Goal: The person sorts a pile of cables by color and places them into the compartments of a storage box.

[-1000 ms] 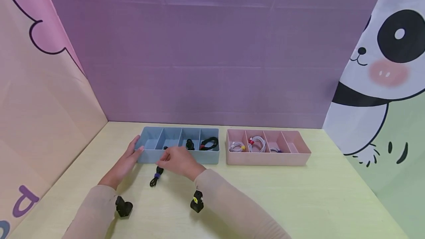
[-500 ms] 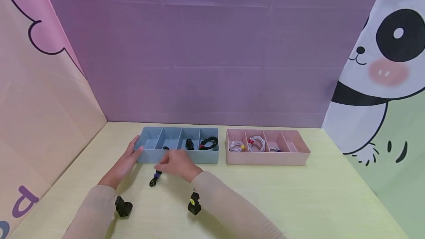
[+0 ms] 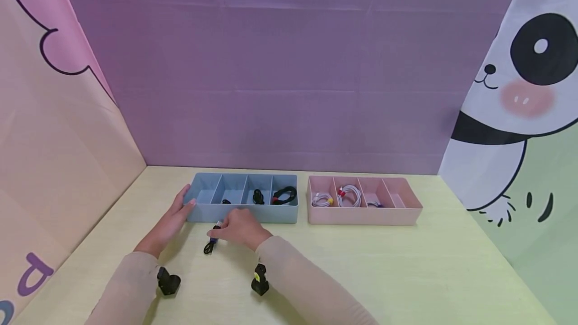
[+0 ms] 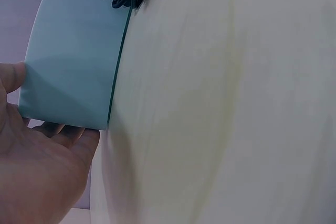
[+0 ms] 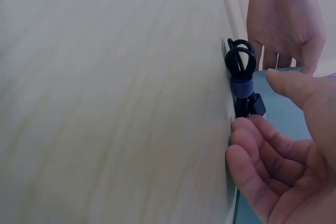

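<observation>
A bundled black cable with a purple tie (image 3: 208, 247) lies on the table in front of the blue divided box (image 3: 244, 213). Over its plug end is my right hand (image 3: 241, 228). In the right wrist view the cable bundle (image 5: 241, 66) sits between the raised thumb and the loosely bent fingers (image 5: 244, 163), the thumb standing apart from them. My left hand (image 3: 171, 217) rests on the box's left end. Its thumb touches the front top corner and its straight fingers lie along the end wall, as the left wrist view shows.
Black cables sit in the blue box, among them a coil (image 3: 284, 195) with a red tie. To its right stands a pink divided box (image 3: 366, 216) holding white cables, including a large coil (image 3: 351, 195). A purple backdrop (image 3: 289, 89) rises behind the table.
My right hand has come down and slightly toward me, from the blue box's front wall to the cable. The cable stays put, its plug end now showing. The left hand has not moved.
</observation>
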Motion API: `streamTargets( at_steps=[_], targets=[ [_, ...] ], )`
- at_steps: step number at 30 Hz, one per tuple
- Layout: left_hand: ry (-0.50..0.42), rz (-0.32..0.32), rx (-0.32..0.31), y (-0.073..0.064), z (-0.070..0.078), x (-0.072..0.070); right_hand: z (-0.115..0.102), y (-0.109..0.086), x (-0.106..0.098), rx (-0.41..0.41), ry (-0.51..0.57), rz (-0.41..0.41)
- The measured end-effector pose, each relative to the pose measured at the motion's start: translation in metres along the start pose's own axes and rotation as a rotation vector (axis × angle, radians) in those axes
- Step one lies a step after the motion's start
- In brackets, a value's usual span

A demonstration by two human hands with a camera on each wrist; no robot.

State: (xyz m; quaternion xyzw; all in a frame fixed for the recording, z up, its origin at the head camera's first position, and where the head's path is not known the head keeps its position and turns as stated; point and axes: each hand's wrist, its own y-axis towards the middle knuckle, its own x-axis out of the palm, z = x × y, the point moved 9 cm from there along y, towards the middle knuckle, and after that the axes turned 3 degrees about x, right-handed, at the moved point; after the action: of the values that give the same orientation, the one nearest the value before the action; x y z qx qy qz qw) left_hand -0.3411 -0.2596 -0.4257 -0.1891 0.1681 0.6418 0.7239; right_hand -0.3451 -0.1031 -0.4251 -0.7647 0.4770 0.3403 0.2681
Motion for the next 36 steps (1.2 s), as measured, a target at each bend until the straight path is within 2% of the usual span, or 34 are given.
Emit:
streamTargets(
  at_steps=[8, 17, 29, 36],
  targets=[
    [-0.014, 0.004, 0.019, 0.000, 0.002, -0.001, -0.004, -0.003, 0.008, -0.001, -0.014, -0.019],
    [-0.019, 0.005, 0.025, 0.000, 0.002, 0.000, -0.003, -0.004, 0.011, 0.048, -0.121, -0.038],
    [-0.018, 0.005, 0.040, -0.001, 0.003, -0.002, 0.005, -0.005, 0.009, 0.092, -0.032, -0.140],
    [-0.012, 0.006, 0.025, -0.001, 0.001, -0.002, 0.005, -0.007, 0.004, 0.082, -0.113, -0.125]
  ],
)
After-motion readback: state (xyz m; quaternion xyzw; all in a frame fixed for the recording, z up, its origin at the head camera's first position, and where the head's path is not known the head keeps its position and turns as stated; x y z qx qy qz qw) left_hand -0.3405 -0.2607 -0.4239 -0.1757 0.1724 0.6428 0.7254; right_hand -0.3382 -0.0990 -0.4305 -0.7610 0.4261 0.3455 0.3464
